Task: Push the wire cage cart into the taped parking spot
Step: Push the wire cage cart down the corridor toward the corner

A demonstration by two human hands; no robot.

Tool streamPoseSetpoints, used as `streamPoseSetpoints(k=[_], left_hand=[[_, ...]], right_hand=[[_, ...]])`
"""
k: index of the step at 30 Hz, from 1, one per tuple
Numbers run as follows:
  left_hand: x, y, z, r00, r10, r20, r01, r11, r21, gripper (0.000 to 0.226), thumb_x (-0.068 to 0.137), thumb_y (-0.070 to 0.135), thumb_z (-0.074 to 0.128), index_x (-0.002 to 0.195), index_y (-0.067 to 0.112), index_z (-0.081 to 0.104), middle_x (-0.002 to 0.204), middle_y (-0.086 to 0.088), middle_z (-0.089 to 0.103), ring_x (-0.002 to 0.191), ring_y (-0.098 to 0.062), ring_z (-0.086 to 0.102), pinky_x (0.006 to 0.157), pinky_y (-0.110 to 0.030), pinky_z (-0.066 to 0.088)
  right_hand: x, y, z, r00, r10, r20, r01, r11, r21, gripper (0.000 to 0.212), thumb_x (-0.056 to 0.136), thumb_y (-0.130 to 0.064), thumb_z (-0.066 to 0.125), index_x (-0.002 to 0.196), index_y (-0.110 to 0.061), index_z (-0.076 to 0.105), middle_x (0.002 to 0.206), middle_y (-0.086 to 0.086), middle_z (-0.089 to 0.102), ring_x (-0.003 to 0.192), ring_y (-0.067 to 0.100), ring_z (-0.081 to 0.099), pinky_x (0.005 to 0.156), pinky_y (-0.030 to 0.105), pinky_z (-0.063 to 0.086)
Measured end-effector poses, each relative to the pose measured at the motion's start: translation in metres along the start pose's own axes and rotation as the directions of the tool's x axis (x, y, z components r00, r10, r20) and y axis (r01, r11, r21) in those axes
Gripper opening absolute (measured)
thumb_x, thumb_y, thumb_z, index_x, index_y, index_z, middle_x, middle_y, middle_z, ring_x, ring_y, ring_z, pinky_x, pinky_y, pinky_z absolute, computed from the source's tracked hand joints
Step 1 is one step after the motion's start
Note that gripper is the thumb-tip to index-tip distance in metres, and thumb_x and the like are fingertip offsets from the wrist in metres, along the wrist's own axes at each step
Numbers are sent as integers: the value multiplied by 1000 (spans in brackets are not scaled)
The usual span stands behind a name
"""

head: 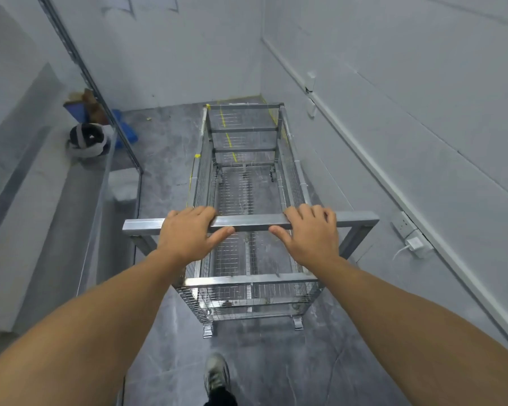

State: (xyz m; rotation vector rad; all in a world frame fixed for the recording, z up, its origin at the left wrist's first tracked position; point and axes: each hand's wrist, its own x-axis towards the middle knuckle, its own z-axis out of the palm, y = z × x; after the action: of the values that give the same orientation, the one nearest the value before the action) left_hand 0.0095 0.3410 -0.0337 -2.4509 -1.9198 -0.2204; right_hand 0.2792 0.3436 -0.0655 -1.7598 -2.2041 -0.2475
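An empty wire cage cart point(248, 276) of grey metal stands lengthwise ahead of me on the dark floor, pointing at the far corner. Its square handle bar point(252, 222) runs across the near end. My left hand point(188, 232) grips the bar left of centre, thumb underneath. My right hand point(313, 232) grips it right of centre in the same way. Yellow tape lines point(228, 139) show on the floor through the cart's mesh and beyond its far end near the back wall. The cart's far end sits over part of the tape.
A white wall point(408, 112) runs close along the cart's right side, with a socket and a plugged charger point(412, 243) low down. A grey shelf unit point(41, 218) stands on the left, a bundle point(87, 139) and blue items on it. My shoe point(216, 373) is behind the cart.
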Motion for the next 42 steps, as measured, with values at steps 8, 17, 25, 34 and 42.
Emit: streamPoseSetpoints(k=[8,17,25,34,42], left_hand=[[95,-66,8,1000,30,7,-30,1000,8,48,85,77,28,82,31,43,79,13,51,76,-14,46,74,-36,31],[220,-148,20,998,59,9,-58,998,-10,52,84,77,24,86,30,44,85,9,56,79,-15,46,78,-38,33],[317,-199,30,998,58,35,-57,998,-13,54,84,78,20,88,29,43,88,8,56,84,-18,49,82,-40,34],[422,-225,43,999,45,30,-45,999,5,52,85,77,22,88,29,44,90,8,56,87,-18,49,81,-39,33],[519,-231,54,999,35,38,-35,999,7,49,85,77,22,88,32,42,92,9,56,88,-16,49,79,-38,31]], right_hand=[[99,-15,40,999,9,-32,-9,1000,3,58,93,-72,30,102,-23,59,93,-1,60,86,24,50,88,42,31],[229,-34,89,997,53,-55,-54,999,-4,58,93,-72,28,102,-24,60,93,-3,60,86,24,51,87,40,28],[330,-35,124,997,71,-18,-71,998,2,55,92,-72,32,107,-28,60,97,-3,62,90,24,53,90,41,27],[430,-8,163,997,58,-54,-58,998,-4,50,94,-70,35,101,-25,58,95,-1,61,88,26,52,89,43,31],[516,30,191,997,53,-58,-54,998,-19,52,93,-70,33,97,-25,59,91,-1,59,86,26,51,87,43,31]])
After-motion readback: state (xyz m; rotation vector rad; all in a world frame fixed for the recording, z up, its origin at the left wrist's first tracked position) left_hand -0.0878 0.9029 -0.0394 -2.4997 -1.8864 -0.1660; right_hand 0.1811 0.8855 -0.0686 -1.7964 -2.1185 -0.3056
